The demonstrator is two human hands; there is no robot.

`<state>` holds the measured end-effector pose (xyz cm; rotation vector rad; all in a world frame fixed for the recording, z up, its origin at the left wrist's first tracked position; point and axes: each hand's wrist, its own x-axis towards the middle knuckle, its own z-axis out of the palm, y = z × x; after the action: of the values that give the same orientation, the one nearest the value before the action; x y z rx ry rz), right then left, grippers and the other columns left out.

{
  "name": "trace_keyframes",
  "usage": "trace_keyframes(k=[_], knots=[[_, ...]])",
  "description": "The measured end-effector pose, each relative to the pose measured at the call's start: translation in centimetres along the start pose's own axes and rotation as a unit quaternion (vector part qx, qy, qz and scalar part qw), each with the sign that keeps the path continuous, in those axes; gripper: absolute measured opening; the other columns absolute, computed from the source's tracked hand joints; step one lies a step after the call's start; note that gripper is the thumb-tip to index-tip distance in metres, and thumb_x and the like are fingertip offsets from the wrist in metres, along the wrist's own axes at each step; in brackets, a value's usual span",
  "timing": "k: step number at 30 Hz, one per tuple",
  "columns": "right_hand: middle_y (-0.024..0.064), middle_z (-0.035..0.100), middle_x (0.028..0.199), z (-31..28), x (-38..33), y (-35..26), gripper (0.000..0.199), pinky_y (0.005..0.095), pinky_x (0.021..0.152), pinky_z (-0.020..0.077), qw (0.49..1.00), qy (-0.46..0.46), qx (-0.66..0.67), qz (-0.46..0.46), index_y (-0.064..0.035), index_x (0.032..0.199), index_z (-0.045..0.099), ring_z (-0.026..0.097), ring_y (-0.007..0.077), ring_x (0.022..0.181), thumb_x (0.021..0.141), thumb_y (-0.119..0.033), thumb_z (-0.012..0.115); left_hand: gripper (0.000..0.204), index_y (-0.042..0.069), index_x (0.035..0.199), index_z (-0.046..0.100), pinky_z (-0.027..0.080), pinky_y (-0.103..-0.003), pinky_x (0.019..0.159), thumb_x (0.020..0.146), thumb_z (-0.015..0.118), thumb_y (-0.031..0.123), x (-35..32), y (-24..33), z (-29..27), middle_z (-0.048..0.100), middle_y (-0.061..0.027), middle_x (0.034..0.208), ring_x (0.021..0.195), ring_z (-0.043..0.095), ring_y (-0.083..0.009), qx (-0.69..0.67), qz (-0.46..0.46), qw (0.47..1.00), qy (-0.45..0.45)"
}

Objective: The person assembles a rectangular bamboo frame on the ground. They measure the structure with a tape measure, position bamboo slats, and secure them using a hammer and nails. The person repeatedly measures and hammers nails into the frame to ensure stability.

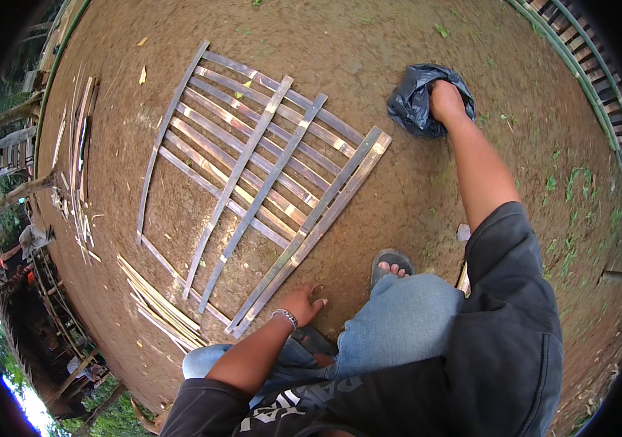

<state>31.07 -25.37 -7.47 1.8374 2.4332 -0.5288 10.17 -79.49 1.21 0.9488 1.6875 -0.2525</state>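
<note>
My right hand (pixel 445 102) reaches into the mouth of a crumpled black plastic bag (pixel 411 104) on the ground at the far right. Its fingers are hidden inside the bag, so what they touch does not show. Low in the middle, my left hand (pixel 302 306) hangs with its fingers apart and nothing in them, a bracelet round the wrist. Just beyond it lies a lattice panel (pixel 258 149) of flat wooden or bamboo slats. Several slats run side by side, crossed by longer strips, with two strips close together along its right edge.
Loose pale strips (pixel 158 302) lie at the panel's near left corner. More long strips (pixel 81 146) and scraps lie farther left. A slatted fence (pixel 591 65) curves along the upper right. My sandalled foot (pixel 392 266) rests on the bare earth between panel and bag.
</note>
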Motion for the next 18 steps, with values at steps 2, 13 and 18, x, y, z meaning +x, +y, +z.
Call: trace_keyframes(k=[2,13,18], knots=[[0.0236,0.068,0.120,-0.1,0.3,0.5,0.028,0.0455,0.098,0.0524,1.000,-0.015,-0.023,0.002,-0.0024,0.109,0.073,0.065,0.0374,0.114,0.091,-0.007,0.052,0.067,0.004,0.139,0.055,0.047,-0.046,0.104,0.090,0.069,0.048,0.3,-0.1,0.2,0.062,-0.0284,0.130,0.121,0.059,-0.0437,0.009,0.028,0.999,0.027],[0.0182,0.067,0.128,-3.1,-1.6,-0.8,0.030,0.0444,0.101,0.0512,0.998,-0.029,0.023,0.048,-0.0113,0.118,0.072,0.063,0.0346,0.121,0.095,-0.014,0.054,0.068,0.003,0.139,0.055,0.048,-0.046,0.102,0.090,0.069,0.048,-0.3,0.2,-0.9,0.063,-0.0294,0.126,0.118,0.060,-0.0437,0.031,0.032,0.999,0.031],[0.0161,0.067,0.129,-2.1,-0.5,0.3,0.032,0.0423,0.103,0.0501,0.994,-0.084,-0.018,0.067,-0.0145,0.121,0.071,0.061,0.0334,0.124,0.092,-0.014,0.059,0.067,0.003,0.137,0.057,0.048,-0.046,0.102,0.089,0.069,0.048,-0.1,0.4,-1.5,0.063,-0.0290,0.126,0.119,0.060,-0.0435,0.042,0.045,0.997,0.037]])
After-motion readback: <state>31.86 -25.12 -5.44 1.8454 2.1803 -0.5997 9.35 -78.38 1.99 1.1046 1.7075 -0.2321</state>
